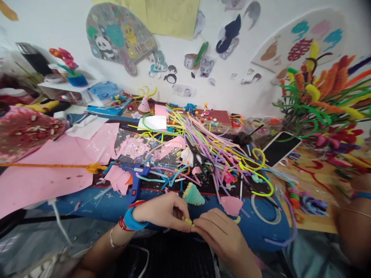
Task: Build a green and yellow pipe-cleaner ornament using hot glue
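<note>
My left hand point(165, 212) and my right hand point(222, 231) meet at the table's front edge. Their fingertips pinch a small, fuzzy yellow pipe cleaner piece point(188, 221), bent or coiled and partly covered by the fingers. Just beyond them lies a fuzzy teal triangle with a yellow border point(193, 195), apart from both hands. To the left rests a blue glue gun point(136, 181). A pink paper scrap point(231, 205) lies beyond my right hand. Farther back, black-handled scissors point(205, 164) are half buried in a heap of coloured pipe cleaners point(203, 135).
Large pink sheets point(52, 185) cover the table's left side. On the right are a white ring point(265, 210), a phone point(281, 148) and a bunch of pipe cleaner flowers point(324, 96). Another person's arm point(358, 220) is at the right edge. A white cable point(61, 222) hangs at left.
</note>
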A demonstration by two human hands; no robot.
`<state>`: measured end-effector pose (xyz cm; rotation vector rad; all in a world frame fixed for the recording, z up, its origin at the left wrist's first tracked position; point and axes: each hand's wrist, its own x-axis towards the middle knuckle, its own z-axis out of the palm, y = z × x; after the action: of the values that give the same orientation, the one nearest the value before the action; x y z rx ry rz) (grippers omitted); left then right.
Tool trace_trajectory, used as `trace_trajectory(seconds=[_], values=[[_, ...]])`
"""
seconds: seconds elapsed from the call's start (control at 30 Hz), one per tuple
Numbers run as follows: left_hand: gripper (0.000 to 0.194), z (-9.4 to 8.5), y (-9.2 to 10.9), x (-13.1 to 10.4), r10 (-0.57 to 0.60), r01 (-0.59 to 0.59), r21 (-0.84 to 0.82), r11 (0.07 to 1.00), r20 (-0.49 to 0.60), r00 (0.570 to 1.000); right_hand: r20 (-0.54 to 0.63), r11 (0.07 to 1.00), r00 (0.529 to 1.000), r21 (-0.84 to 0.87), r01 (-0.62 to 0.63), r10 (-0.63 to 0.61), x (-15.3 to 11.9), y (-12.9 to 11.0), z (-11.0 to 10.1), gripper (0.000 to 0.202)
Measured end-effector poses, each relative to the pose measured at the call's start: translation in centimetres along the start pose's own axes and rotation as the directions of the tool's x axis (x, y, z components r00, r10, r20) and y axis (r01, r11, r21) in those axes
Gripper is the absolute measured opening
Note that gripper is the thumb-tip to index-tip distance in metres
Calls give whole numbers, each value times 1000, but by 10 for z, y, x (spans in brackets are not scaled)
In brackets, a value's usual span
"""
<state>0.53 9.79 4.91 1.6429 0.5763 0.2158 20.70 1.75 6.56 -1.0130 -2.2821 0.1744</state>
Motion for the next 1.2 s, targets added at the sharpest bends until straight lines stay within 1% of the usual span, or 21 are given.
trace_trajectory(seconds=[0.07, 0.13, 0.27, 0.37, 0.47, 0.53, 0.63, 0.7, 0.73, 0.8, 0.87, 0.9, 0.93, 0.97, 1.0, 1.03, 1.07, 1.1, 1.13, 1.2], values=[[22, 0, -1, 0, 21, -21, 5, 1000, -21, 1000, 24, 999, 999, 39, -24, 24, -2, 3, 1, 12], [22, 1, -1, 1, 68, -67, 28, 997, -35, 997, 21, 995, 998, 78, -58, 56, -5, 6, 3, 14], [22, 4, 1, 2, 147, -142, 126, 982, -30, 989, -7, 980, 993, 164, -115, 117, -9, 11, 6, 11], [18, 8, 2, 1, 208, -191, 215, 958, -61, 976, -21, 974, 991, 190, -123, 129, -11, 16, 6, 9], [15, 11, 2, 0, 285, -262, 276, 925, -46, 957, 13, 968, 987, 195, -157, 158, -13, 21, 4, 6], [15, 12, 1, 0, 309, -291, 282, 914, -23, 951, 32, 964, 983, 195, -183, 180, -14, 24, 3, 10], [14, 15, -2, 0, 287, -267, 269, 925, -37, 957, 50, 959, 980, 201, -201, 195, -17, 24, 3, 12], [12, 17, -5, 1, 238, -211, 222, 952, -99, 966, 46, 958, 979, 205, -202, 197, -17, 22, 5, 13], [12, 18, -7, 2, 202, -177, 162, 971, -153, 967, 25, 958, 979, 203, -202, 201, -17, 20, 5, 13], [12, 22, -10, 1, 122, -136, -39, 990, -262, 957, -70, 958, 972, 200, -205, 223, -17, 16, 7, 13], [28, 27, -13, 0, 90, -187, -237, 953, -367, 926, -208, 952, 940, 205, -227, 269, -16, 10, 8, 12], [37, 30, -14, -1, 107, -242, -272, 931, -431, 896, -267, 946, 917, 214, -244, 297, -16, 7, 9, 12], [43, 33, -14, -2, 146, -306, -249, 919, -505, 850, -305, 939, 896, 225, -262, 323, -16, 4, 10, 11], [44, 36, -14, -3, 203, -352, -158, 923, -578, 791, -327, 931, 880, 236, -277, 345, -17, 1, 11, 10], [42, 38, -14, -4, 281, -378, -20, 926, -631, 723, -335, 924, 869, 249, -290, 364, -17, -2, 12, 10], [39, 40, -14, -5, 371, -381, 134, 915, -650, 663, -335, 916, 862, 267, -300, 380, -18, -4, 13, 9], [36, 42, -13, -5, 460, -372, 277, 886, -636, 620, -333, 908, 857, 287, -306, 393, -19, -7, 14, 9], [35, 44, -12, -5, 535, -366, 390, 845, -603, 592, -330, 897, 850, 310, -313, 411, -20, -9, 15, 9], [33, 44, -11, -5, 588, -365, 466, 806, -566, 578, -325, 884, 841, 338, -324, 433, -21, -11, 16, 10], [30, 45, -9, -5, 638, -377, 524, 764, -529, 559, -298, 848, 822, 390, -359, 485, -22, -14, 19, 11]])
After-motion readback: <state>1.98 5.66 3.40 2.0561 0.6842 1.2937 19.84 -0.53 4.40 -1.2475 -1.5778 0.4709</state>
